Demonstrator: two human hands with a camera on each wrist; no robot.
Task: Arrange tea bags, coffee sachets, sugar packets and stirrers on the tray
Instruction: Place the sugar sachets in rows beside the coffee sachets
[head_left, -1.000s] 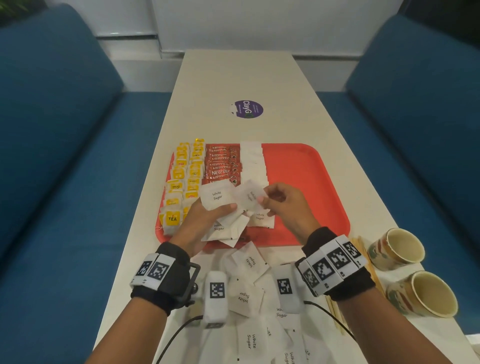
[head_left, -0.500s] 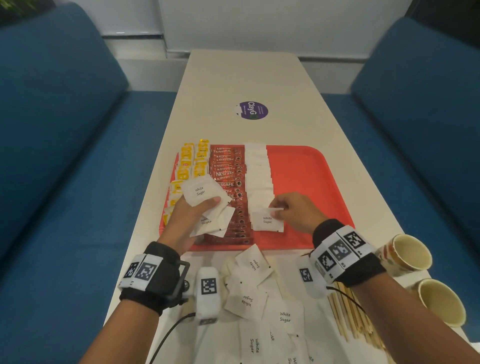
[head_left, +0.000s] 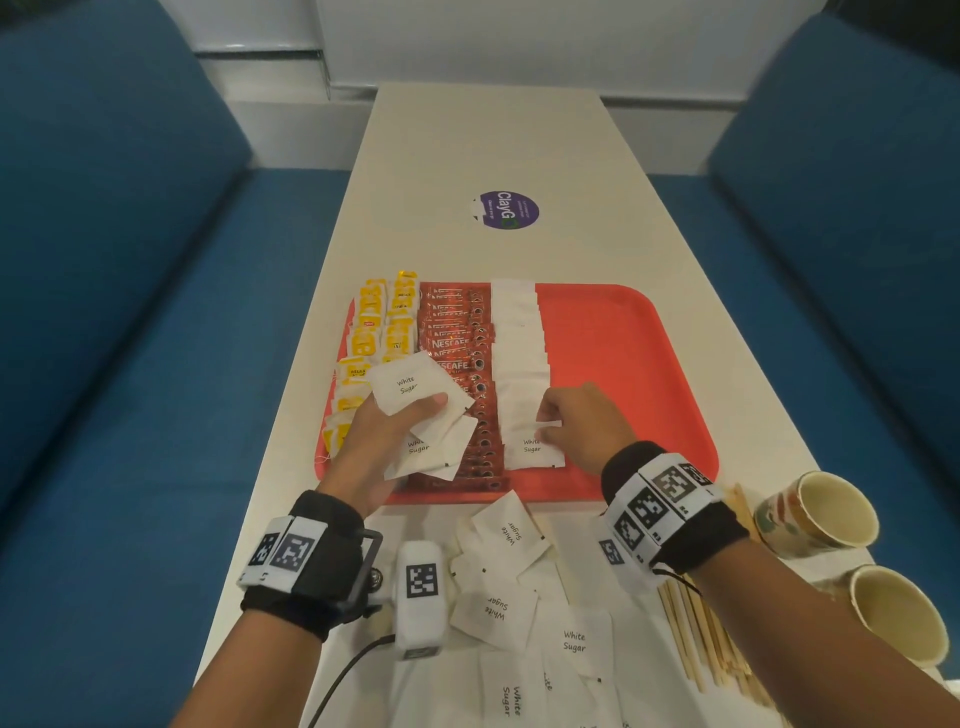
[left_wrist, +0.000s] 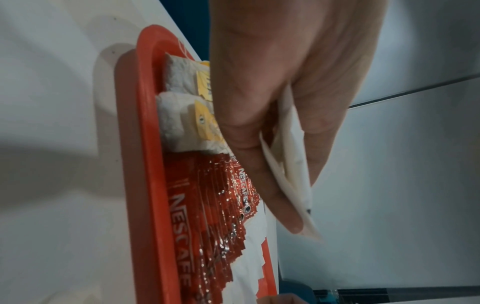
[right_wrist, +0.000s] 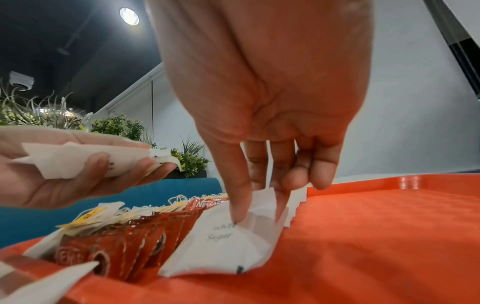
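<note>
1. Right now, a red tray (head_left: 623, 332) lies on a long pale table (head_left: 488, 135), its long side running left to right in front of the person.
2. Three columns run away from the person on the tray's left half: yellow tea bags (head_left: 371, 338) at far left, red coffee sachets (head_left: 457, 343) next, white sugar packets (head_left: 519, 332) third. The right half of the tray is bare.
3. The right hand (head_left: 582, 426) reaches down with fingers curled, pinching the sugar packet (head_left: 532, 447) at the near end of the white column, which rests on the tray.
4. The left hand (head_left: 384, 441) hovers over the tea and coffee columns, gripping a small fan of sugar packets (head_left: 415, 389) between thumb and fingers.
5. That fan sits just left of the right hand, so the next packet is likely a short pass rightward between the hands.
6. More loose sugar packets (head_left: 511, 608) lie scattered on the table at the tray's near edge, between the wrists.
7. Wooden stirrers (head_left: 696, 634) lie off the tray by the right forearm, long axis pointing away from the person; the right hand is nearer.
8. Two paper cups (head_left: 831, 509) stand at far right.
</note>
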